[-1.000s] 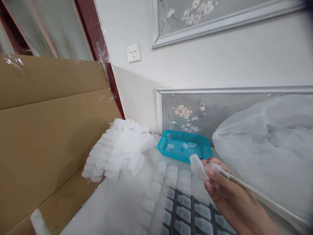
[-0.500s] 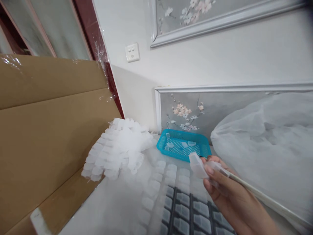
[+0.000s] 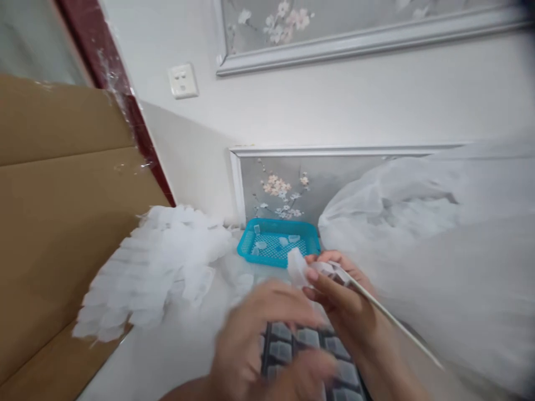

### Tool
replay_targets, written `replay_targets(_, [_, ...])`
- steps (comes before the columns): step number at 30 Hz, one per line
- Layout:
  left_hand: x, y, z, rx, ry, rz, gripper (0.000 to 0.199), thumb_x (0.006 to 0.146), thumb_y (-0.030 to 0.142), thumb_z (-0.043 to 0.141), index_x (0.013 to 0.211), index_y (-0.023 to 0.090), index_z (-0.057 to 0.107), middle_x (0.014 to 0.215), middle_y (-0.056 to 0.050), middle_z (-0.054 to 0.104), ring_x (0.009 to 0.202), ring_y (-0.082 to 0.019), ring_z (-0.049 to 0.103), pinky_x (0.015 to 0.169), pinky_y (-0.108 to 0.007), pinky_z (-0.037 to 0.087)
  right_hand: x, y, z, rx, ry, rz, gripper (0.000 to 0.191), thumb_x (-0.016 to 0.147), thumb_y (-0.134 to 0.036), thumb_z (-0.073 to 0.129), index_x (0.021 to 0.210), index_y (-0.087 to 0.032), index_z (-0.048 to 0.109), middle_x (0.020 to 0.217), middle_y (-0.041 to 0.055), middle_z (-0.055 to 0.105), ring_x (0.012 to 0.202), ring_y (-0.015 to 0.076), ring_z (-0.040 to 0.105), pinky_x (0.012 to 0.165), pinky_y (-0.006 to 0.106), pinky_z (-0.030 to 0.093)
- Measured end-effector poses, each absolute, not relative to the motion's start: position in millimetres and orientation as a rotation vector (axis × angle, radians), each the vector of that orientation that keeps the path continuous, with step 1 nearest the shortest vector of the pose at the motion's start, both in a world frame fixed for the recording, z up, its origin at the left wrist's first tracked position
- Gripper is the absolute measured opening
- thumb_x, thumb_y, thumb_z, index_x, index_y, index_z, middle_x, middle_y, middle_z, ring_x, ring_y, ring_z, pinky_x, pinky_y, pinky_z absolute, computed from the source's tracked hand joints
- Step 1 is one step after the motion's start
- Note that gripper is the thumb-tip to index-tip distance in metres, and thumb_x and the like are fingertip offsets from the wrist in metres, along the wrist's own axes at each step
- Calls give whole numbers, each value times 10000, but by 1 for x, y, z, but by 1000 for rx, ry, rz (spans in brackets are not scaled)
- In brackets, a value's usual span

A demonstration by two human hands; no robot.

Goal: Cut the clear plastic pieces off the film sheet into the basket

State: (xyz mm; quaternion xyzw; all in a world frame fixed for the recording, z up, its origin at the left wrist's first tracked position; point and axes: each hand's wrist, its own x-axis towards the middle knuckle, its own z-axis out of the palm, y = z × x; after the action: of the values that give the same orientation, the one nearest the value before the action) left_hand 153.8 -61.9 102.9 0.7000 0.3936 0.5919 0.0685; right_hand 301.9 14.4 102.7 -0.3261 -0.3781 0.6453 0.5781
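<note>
My right hand (image 3: 346,295) is closed around several translucent plastic pieces (image 3: 297,267), which stick out past its fingertips. My left hand (image 3: 267,340) is blurred by motion, its fingers and thumb apart, over a dark tray (image 3: 281,351) that bears rows of similar pieces. Nothing shows between the left fingers. Just behind the hands, a blue perforated basket (image 3: 246,239) holds several small clear pieces. A large heap of white translucent pieces (image 3: 146,267) lies to the left.
A tall cardboard box (image 3: 62,223) stands at the left. A big translucent plastic bag (image 3: 438,250) fills the right side. Behind are a white wall with a socket (image 3: 183,81) and framed flower panels (image 3: 355,172).
My left hand has come into view from below, over the dark tray. The view has turned right, so the basket, heap and my right hand appear farther left.
</note>
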Motion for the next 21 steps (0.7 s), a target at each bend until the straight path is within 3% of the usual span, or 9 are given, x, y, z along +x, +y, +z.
replay_targets(2, [147, -42, 113, 2008, 1200, 1824, 187, 887, 303, 646, 1072, 281, 626, 978, -42, 657, 881, -193, 632, 754, -323, 572, 302, 15, 101, -741, -912, 1467, 314, 613, -288, 893, 755, -205, 626, 932, -1, 673, 698, 123, 606, 592, 231, 558])
replay_targets(5, [140, -22, 117, 1999, 1338, 1599, 458, 825, 323, 725, 1255, 306, 571, 1270, -59, 605, 1050, -226, 634, 844, -351, 576, 302, 17, 96, -737, -972, 1414, 287, 644, -266, 878, 769, -200, 628, 960, 2, 682, 735, 133, 630, 631, 251, 569])
replay_targets(7, [140, -15, 115, 2031, 1371, 1410, 611, 776, 357, 773, 1332, 330, 521, 1330, -61, 589, 1097, -254, 636, 869, -392, 583, 301, 18, 93, -748, -995, 1381, 275, 653, -249, 872, 788, -212, 635, 965, -7, 688, 745, 135, 636, 648, 258, 569])
replay_targets(13, [146, 2, 110, 1970, 1261, 1470, 377, 783, 287, 768, 1145, 288, 663, 1190, -29, 674, 894, -171, 691, 816, -325, 614, 296, 18, 93, -797, -1039, 1224, 261, 634, -249, 883, 785, -227, 670, 978, 8, 732, 775, 142, 660, 680, 237, 541])
replay_targets(18, [129, 23, 107, 1696, 944, 1374, 384, 762, 229, 790, 1134, 241, 691, 1059, -62, 723, 906, -191, 704, 801, -311, 620, 299, 19, 96, -860, -982, 1324, 311, 685, -391, 847, 926, -230, 733, 968, 46, 742, 747, 166, 669, 663, 295, 584])
replay_targets(21, [120, 39, 101, 1508, 697, 1307, 406, 760, 192, 792, 1148, 262, 696, 1141, -67, 720, 968, -219, 714, 802, -311, 616, 305, 22, 95, -852, -944, 1428, 372, 670, -411, 856, 969, -222, 739, 929, 57, 752, 753, 196, 704, 672, 322, 601])
